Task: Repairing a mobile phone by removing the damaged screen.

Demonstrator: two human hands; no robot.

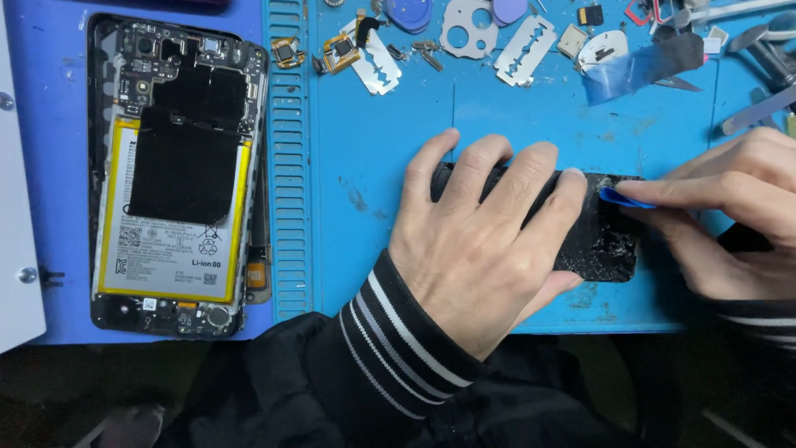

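Cracked panel lies on blue mat.

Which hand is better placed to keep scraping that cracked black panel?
Probably the right hand: it pinches the blue pick against the cracked black panel. The left hand lies flat on top, pinning it down.

Both hands bare, no gloves/rings afaict. Left hand comes out of a black jacket sleeve w/ ribbed cuff, thin white stripes. Right hand same deal, cuff mostly cropped.
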